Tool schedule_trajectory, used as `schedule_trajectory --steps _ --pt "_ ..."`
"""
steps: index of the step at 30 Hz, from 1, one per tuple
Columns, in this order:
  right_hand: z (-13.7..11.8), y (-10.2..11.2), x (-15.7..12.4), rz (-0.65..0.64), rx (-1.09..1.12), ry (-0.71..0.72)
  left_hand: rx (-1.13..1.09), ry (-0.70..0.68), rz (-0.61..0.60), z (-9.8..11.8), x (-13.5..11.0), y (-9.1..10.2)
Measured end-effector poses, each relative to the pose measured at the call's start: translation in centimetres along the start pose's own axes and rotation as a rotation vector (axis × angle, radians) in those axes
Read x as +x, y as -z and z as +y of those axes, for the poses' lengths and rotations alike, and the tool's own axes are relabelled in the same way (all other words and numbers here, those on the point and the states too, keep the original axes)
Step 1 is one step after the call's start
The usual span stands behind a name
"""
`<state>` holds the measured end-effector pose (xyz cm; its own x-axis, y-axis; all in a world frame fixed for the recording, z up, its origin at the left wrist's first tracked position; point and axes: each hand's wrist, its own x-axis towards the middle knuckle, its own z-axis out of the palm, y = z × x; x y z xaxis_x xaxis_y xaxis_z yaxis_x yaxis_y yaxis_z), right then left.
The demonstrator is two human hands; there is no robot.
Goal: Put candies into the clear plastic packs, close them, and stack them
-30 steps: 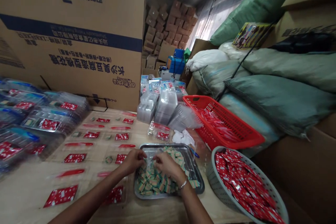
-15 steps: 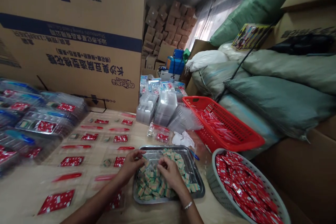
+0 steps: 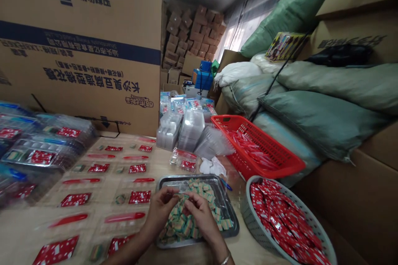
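Two hands, left (image 3: 159, 212) and right (image 3: 201, 214), hover pinched narrow over heaped pieces (image 3: 182, 224), any grip impossible to tell, the tray (image 3: 234, 213) probably set near, between packets (image 3: 139, 197) left and grey basket (image 3: 248, 206) right, so that reaches stay short.

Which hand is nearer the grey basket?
Right. The right hand is over the middle of the tray, left of the grey basket; the left hand is farther, over the tray's left edge.
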<state>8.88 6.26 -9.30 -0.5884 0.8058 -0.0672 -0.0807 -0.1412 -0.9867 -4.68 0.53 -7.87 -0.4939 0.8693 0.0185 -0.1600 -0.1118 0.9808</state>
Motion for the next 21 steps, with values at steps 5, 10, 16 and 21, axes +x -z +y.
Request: schedule_trajectory --steps 5,10,16,21 --pt "-0.2 -0.7 -0.7 -0.061 -0.032 -0.002 0.26 -0.148 0.007 -1.1 0.4 0.4" --pt "0.7 -0.7 -1.6 -0.103 0.18 -0.083 0.385 -0.109 0.012 -2.2 1.2 1.6" --pt "-0.3 -0.8 -1.6 -0.015 0.116 -0.016 0.304 -0.017 -0.243 1.1 -1.2 1.5" --pt "-0.1 -1.6 -1.4 0.13 0.116 0.039 0.038 0.213 -0.214 1.8 -1.8 1.2"
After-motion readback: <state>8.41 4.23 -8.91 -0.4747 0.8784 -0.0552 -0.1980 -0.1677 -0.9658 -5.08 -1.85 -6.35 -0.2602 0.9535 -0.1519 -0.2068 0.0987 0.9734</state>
